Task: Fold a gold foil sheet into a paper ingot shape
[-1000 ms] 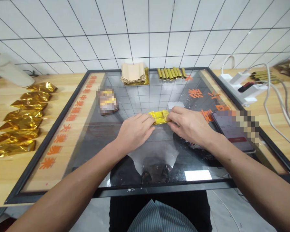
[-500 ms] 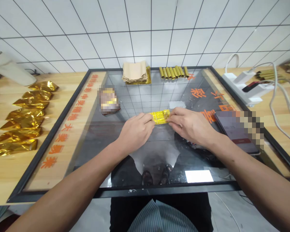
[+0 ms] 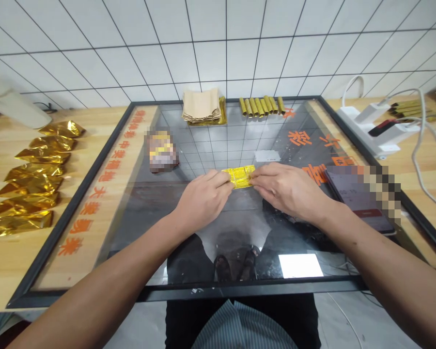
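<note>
Yellow foil piece (image 3: 242, 177) lay at mid-panel on the framed glass panel (image 3: 196, 150), between the two hands. Left hand (image 3: 204, 198): fingers drawn together, pinching the near-left end. Right hand (image 3: 288, 190): likewise closed in a pinch, at the opposite end; thumb contact on both sides partly hidden.

Progress (judged): piece creased crosswise and lengthwise, flattish, so seemingly partway worked; not in the rolled form of the gold tubes (image 3: 258, 107) lined up at the far edge. Those looked finished as rolls. Beside them, a stack of brown sheets (image 3: 201, 105) appeared unworked, count uncertain.
</note>
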`<control>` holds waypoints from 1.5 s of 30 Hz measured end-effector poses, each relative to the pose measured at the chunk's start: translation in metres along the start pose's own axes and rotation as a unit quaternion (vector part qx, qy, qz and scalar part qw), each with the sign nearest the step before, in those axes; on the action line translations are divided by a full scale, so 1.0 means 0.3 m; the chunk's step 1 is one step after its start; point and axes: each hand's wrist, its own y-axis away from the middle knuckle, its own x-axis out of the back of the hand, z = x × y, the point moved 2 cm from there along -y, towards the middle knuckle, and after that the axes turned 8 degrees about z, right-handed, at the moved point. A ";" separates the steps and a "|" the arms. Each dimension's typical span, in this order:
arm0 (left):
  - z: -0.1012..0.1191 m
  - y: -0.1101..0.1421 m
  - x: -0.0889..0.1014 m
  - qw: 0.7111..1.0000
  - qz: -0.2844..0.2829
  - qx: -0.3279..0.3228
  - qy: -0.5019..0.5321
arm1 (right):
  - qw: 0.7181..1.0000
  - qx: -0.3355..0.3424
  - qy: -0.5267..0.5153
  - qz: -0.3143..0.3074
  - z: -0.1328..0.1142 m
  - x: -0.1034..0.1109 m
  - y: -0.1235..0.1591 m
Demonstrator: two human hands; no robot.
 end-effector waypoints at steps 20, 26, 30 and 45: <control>0.001 -0.002 0.003 0.999 -0.010 0.015 0.026 | 1.000 -0.003 0.012 -0.013 -0.010 -0.014 -0.006; -0.001 -0.002 0.006 0.999 -0.018 0.017 0.028 | 1.000 -0.019 -0.001 -0.018 -0.006 -0.013 -0.004; -0.003 -0.002 0.005 0.998 -0.016 0.029 0.049 | 1.000 -0.013 -0.009 -0.019 -0.007 -0.008 -0.005; -0.019 0.009 -0.012 0.992 0.033 0.058 0.108 | 0.992 -0.003 -0.128 0.018 0.054 0.003 -0.002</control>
